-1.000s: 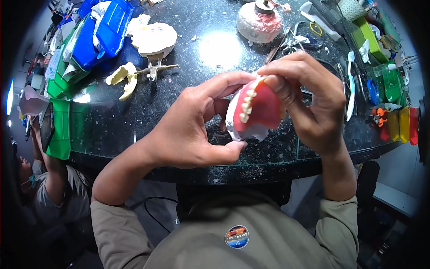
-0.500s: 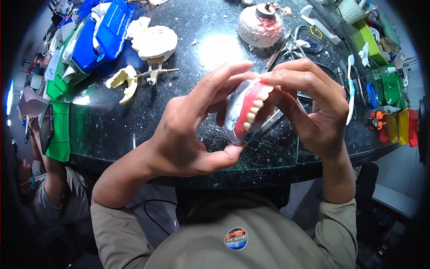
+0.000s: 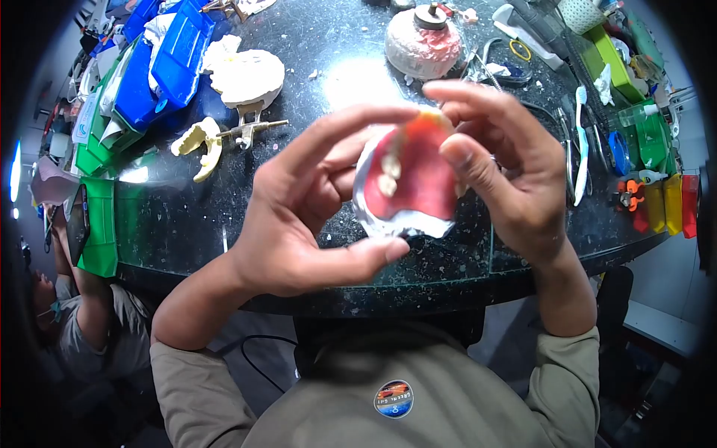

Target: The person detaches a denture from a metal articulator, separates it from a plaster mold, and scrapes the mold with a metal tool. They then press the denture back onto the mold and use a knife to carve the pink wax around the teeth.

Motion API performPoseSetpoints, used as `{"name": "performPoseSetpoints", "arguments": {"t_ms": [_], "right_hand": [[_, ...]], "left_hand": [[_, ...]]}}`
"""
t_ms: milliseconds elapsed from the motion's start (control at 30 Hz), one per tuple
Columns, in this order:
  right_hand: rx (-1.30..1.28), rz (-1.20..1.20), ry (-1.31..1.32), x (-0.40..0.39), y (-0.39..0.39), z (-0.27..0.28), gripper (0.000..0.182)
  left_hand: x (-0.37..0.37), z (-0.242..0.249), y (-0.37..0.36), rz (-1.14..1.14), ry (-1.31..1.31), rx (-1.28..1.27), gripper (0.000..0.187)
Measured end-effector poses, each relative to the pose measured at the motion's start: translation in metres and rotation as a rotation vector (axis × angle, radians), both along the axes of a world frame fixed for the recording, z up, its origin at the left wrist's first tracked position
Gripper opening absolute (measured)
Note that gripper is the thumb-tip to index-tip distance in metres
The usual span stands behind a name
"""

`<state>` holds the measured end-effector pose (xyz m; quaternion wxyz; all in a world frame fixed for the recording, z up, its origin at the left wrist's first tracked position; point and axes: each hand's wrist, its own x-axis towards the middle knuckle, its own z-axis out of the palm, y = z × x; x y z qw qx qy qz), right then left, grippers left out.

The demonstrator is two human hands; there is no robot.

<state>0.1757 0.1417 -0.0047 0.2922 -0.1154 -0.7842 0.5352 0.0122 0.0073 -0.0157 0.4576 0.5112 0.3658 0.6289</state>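
Pink denture [image 3: 424, 179], blurry, teeth [image 3: 388, 184] partly hidden, in the grip of left hand [image 3: 290, 198] and right hand [image 3: 525, 175]

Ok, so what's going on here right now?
A person has a pink set of false teeth on a pale base, held up above the dark table. The left hand spans it, thumb at the lower edge; the right hand is at the other side, thumb over the pink part. The teeth are too blurred for detail. A toothbrush and a white plaster piece lie on the table.
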Motion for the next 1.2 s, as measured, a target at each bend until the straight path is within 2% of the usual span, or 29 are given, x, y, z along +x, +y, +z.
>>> {"name": "performPoseSetpoints", "arguments": {"t_ms": [67,167,433,867,967,1067,1133,1167,1200], "right_hand": [[-0.105,0.009,0.054,-0.003,0.002,-0.005,0.039],[-0.21,0.075,-0.029,-0.001,0.001,0.002,0.04],[-0.241,0.042,0.039,-0.006,-0.001,-0.004,0.031],[-0.216,0.028,0.025,-0.006,-0.002,-0.004,0.03],[-0.18,0.03,-0.053,-0.003,0.0,-0.002,0.038],[-0.195,0.066,0.016,-0.001,0.002,-0.004,0.052],[-0.036,0.096,0.049,0.0,0.003,-0.002,0.064],[0.137,0.109,0.03,0.001,0.004,0.003,0.07],[0.24,0.095,0.04,0.0,0.003,0.002,0.069]], "left_hand": [[-0.001,0.005,0.0,0.016,-0.086,-0.097,0.089],[0.0,0.012,-0.001,0.055,-0.176,-0.188,0.087],[0.0,0.011,-0.003,0.044,-0.237,-0.221,0.08],[-0.001,0.012,-0.004,0.075,-0.263,-0.311,0.076],[-0.002,0.013,-0.005,0.062,-0.266,-0.332,0.078],[-0.004,0.015,-0.004,0.038,-0.251,-0.334,0.081],[-0.001,0.017,-0.004,0.068,-0.283,-0.286,0.086],[0.0,0.018,-0.004,0.084,-0.299,-0.262,0.088],[0.0,0.018,-0.003,0.083,-0.292,-0.23,0.09]]}}
